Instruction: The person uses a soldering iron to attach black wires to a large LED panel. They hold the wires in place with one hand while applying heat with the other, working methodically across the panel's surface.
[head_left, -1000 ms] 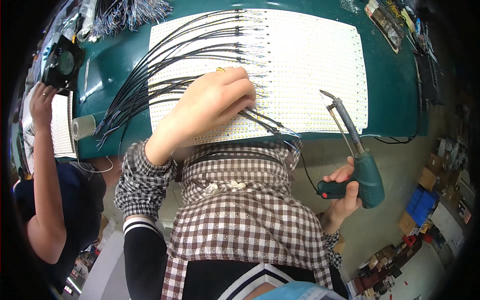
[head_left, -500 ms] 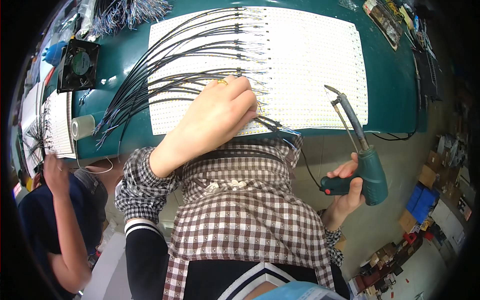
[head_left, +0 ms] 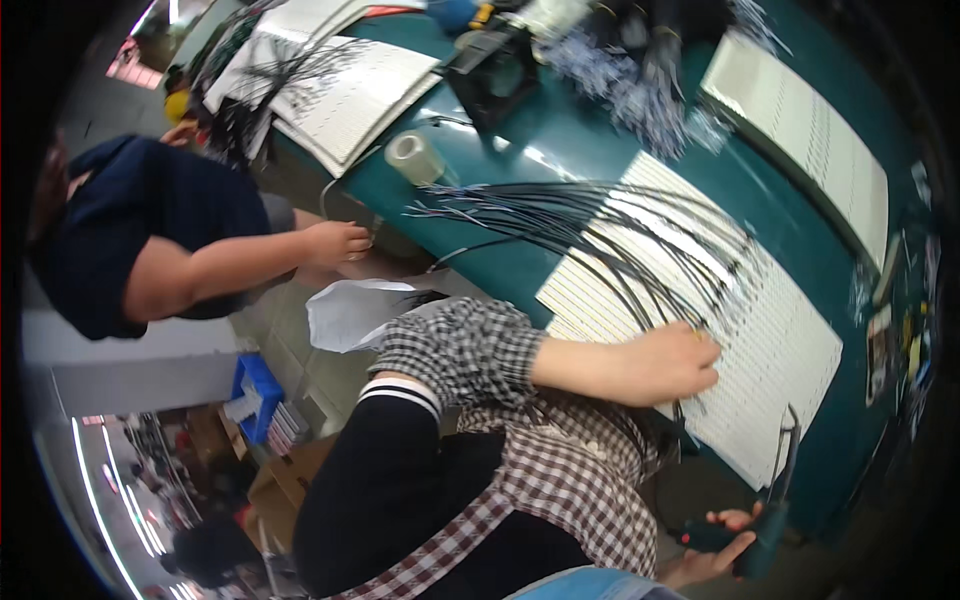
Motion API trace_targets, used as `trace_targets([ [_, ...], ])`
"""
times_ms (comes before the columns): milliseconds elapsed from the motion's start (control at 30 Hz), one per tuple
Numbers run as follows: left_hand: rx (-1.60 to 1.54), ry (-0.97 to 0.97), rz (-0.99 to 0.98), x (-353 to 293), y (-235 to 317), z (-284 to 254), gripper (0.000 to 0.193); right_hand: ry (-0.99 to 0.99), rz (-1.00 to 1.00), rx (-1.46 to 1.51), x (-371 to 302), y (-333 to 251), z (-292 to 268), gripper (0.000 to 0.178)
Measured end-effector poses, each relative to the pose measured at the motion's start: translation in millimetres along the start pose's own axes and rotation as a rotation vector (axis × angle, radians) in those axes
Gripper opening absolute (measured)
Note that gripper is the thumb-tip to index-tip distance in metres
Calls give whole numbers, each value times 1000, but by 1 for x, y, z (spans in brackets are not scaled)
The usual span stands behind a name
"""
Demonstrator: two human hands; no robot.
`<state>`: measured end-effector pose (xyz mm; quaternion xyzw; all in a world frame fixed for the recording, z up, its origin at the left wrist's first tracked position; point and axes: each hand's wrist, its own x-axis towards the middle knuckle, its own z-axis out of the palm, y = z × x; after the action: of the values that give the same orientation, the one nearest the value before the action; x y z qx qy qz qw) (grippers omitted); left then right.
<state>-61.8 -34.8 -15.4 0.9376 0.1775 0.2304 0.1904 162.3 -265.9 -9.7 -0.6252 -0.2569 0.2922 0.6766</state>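
Observation:
My left hand [head_left: 665, 366] lies over the near side of a white LED panel [head_left: 800, 345], fingers curled and pinched together. What is between the fingertips is hidden; a short piece of black cable [head_left: 679, 411] shows just below the hand. Several black cables [head_left: 610, 235] with bare coloured wire ends fan leftward from a row across the panel, past the table edge of the panel. At the lower right, my right hand [head_left: 728, 548] is wrapped round the handle of a dark green soldering gun [head_left: 768, 535]. Its thin metal tip [head_left: 790, 425] points up near the panel's right corner.
A roll of clear tape [head_left: 408, 155], a black fan [head_left: 492, 75] and wire bundles [head_left: 625, 95] lie on the green table [head_left: 540, 160]. A stack of white panels [head_left: 815, 150] stands farther right. A co-worker [head_left: 170, 230] sits left, one arm stretched toward me.
My view has swung left and tilted, so more of the co-worker and the room shows. My left hand stays at the panel's near cables; my right hand still holds the soldering gun.

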Motion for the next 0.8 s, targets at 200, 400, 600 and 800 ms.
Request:
trace_targets([
  [200,-12,45,-28,-3,15,8,19,61,-121,-174,-3,-37,26,42],
  [400,-259,197,-224,-2,24,-1,26,-57,88,196,21,-10,-12,56],
  [600,-204,-7,-279,-2,27,-8,12,-83,-16,275,20,-5,-13,57],
  [800,-178,-14,-187,7,23,0,11,-135,-9,342,10,-2,-7,57],
])
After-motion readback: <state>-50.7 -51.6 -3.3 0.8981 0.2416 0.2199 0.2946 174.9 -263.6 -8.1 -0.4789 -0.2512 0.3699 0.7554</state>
